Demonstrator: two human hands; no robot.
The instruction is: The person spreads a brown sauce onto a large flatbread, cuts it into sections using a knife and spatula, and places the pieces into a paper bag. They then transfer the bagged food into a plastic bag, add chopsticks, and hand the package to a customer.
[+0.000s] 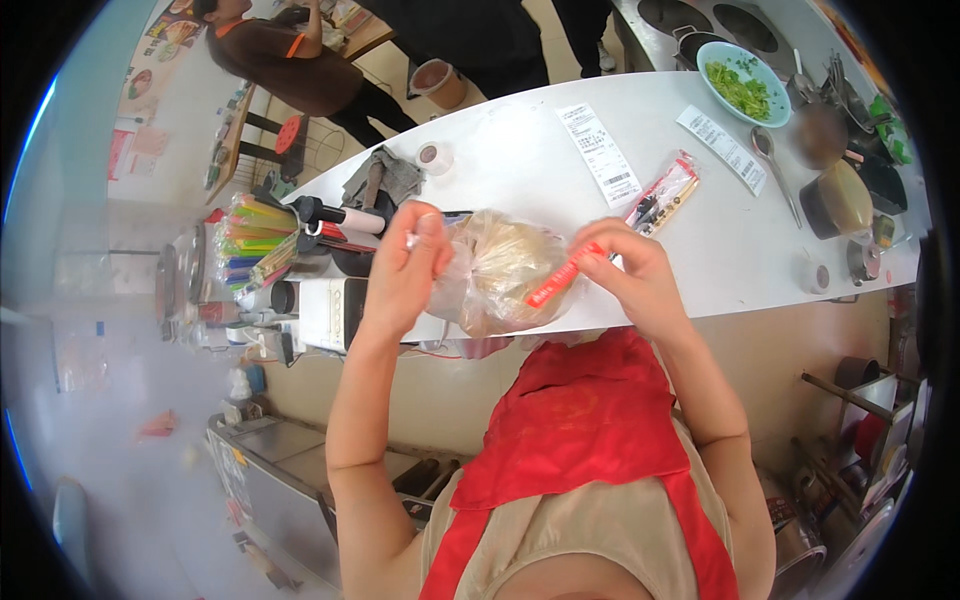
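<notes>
A clear plastic bag [501, 259] with yellowish contents rests near the front edge of the white counter. Between the thumb and fingers of my right hand [634, 274] is a red strip with white printing [562, 276], held over the bag's right side. My left hand [412, 262] is closed at the bag's left side, and a small white scrap shows between its fingers; what exactly it is cannot be made out. Just behind my right hand lies a packet of wrapped chopsticks [664, 196], partly covered by the fingers.
Two printed receipts [598, 155] [721, 148] lie on the counter [510, 139]. At the right are a bowl of chopped greens [744, 84], a spoon [776, 174] and a lidded container [836, 199]. Straws [255, 236], a grey cloth [386, 180] and a white machine [330, 311] stand left. A person [292, 64] is beyond.
</notes>
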